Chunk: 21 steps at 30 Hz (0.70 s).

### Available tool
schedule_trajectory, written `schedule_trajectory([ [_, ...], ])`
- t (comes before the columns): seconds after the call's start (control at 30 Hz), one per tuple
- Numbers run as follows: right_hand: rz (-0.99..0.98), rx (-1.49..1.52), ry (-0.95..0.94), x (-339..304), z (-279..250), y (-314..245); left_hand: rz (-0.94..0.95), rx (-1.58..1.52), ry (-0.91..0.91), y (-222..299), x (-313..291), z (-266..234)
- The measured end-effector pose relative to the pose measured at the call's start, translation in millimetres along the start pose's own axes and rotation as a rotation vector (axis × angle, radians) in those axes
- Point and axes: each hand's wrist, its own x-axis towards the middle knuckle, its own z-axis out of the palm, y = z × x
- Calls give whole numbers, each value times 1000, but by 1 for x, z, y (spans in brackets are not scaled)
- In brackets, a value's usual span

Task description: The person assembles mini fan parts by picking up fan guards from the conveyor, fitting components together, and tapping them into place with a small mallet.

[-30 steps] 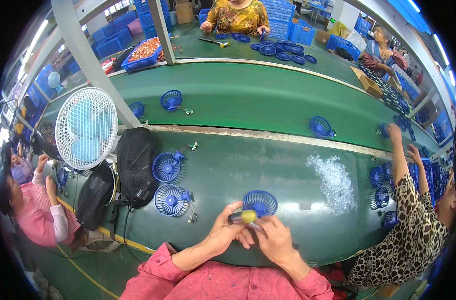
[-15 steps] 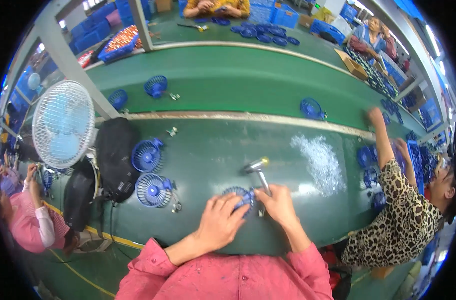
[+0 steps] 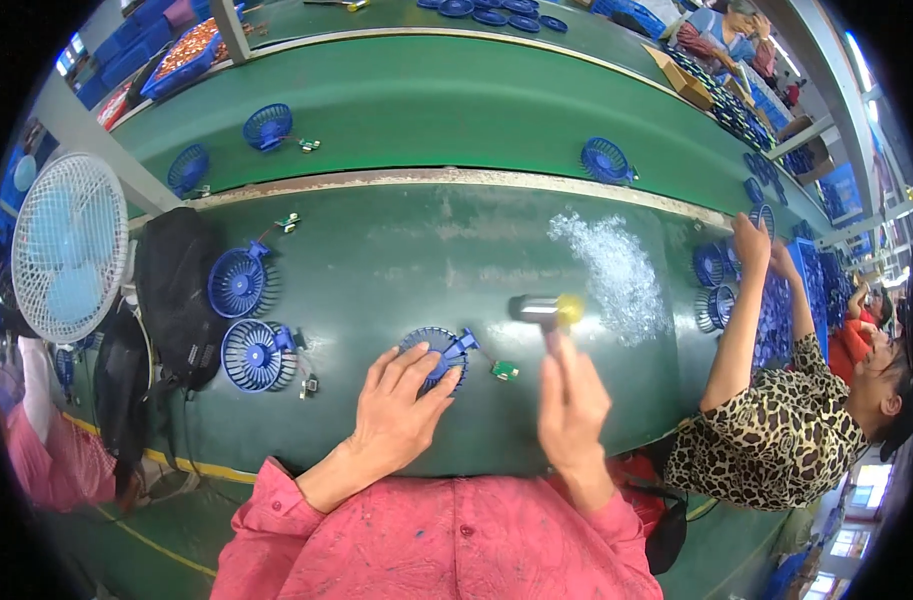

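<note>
My left hand presses a round blue slatted fan housing onto the green worktable, fingers over its top and thumb along its right side. From the housing's stub a thin wire runs to a small green circuit board lying to its right. My right hand is closed round a hammer, held apart from the housing on the right. The hammer has a metal head with a yellow face, and both it and the hand are smeared by motion.
Two similar blue housings and a black bag lie left, beside a white fan. Small clear pieces are heaped right. Beyond runs a green conveyor with more housings. A co-worker's arms reach in at right.
My right hand has come away from the housing with the hammer and moved right. The circuit board now shows plainly. The whole view has shifted, and the co-worker's hands now hold a blue part.
</note>
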Motion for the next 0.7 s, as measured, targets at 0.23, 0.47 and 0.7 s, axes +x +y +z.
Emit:
schedule_trajectory([
  [0.23,302,13,-246,-29,10,47,24,28,-26,-2,-3,-13],
  [0.47,604,-121,-30,-17,-18,100,-94,26,-62,1,3,-26],
  [0.7,499,-274,-138,-7,-7,100,-196,192,-185,4,7,-21],
])
